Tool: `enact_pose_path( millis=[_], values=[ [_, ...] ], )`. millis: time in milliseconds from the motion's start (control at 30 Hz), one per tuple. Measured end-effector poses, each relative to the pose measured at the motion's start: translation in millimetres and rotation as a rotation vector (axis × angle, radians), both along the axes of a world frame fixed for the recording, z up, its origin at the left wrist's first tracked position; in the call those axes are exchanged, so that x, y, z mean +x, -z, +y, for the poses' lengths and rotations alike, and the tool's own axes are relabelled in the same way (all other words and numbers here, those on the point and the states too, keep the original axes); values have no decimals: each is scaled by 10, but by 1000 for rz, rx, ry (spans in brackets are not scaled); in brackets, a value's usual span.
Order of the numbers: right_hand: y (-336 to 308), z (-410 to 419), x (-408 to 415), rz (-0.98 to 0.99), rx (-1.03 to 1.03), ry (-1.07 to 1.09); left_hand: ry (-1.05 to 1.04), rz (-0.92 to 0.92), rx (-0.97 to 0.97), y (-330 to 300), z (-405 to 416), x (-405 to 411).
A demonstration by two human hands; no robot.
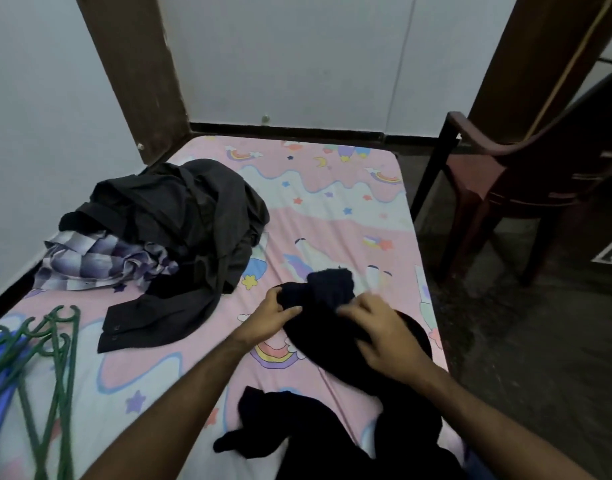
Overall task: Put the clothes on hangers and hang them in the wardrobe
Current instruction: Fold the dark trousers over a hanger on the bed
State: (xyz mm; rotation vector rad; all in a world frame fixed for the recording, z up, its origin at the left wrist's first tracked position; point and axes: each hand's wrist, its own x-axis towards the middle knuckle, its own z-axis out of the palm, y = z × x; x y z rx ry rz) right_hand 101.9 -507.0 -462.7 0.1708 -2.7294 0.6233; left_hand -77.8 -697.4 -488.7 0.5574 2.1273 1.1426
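Left hand: the left hand point(276, 315) pinches the bunched upper end of the dark navy garment point(335, 327), thumb on top, fingers curled under the cloth.
Right hand: the right hand point(384, 336) lies on the same garment just beside the left, fingers bent onto the fabric; it is blurred, so I cannot tell whether it grips or only presses.
Garment: it runs from between the hands back toward the person, trailing across the near edge of the bed point(349, 209).
Grey shirt: a crumpled dark grey shirt point(190, 216) lies beyond and to the left of the left hand, one cuffed sleeve stretched toward the person.
Checked cloth: a purple checked garment point(96, 261) sits partly under the grey shirt, further left.
Hangers: green hangers point(44, 358) lie well left of the hands.
Chair: a brown plastic chair point(526, 188) stands on the floor beyond the right hand.
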Motion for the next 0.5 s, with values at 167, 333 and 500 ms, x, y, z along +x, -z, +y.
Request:
enact_pose_path(
  millis=[167,333,500],
  values=[
    [-283,-198,567,-786,-300,-417,-93,-154,54,-80,-77,71],
    [-371,-81,444,-518,-579,-179,-42,-244,16,-87,-224,177],
    [-84,-12,192,-630,156,15,-68,-192,95,142,-124,496]
  ],
)
